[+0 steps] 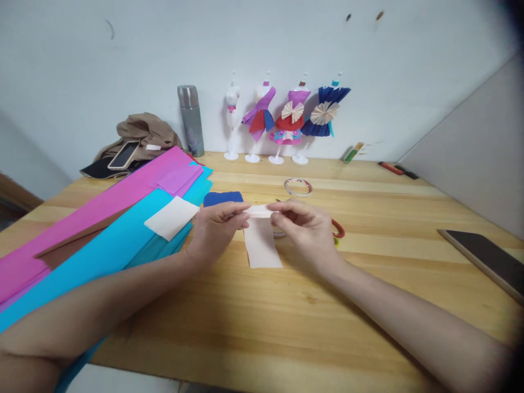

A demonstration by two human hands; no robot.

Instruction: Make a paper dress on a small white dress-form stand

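Observation:
A pale cream strip of paper (264, 245) hangs down from between my hands, its upper end folded into a narrow band. My left hand (219, 224) pinches the left end of that fold between thumb and fingers. At the other end, my right hand (305, 226) pinches the fold the same way. A piece of blue paper (223, 198) lies just beyond my left hand. Partly hidden behind my right hand are scissors, of which a red handle (338, 228) shows. A roll of tape (298, 187) rests farther back.
Pink paper (102, 199) and turquoise paper (123, 245) sheets lie at the left, topped by a cream piece (172, 217). Small dress forms in paper outfits (291, 117) stand along the wall beside a flask (191, 123). A dark tablet-like object (487, 256) lies at the right.

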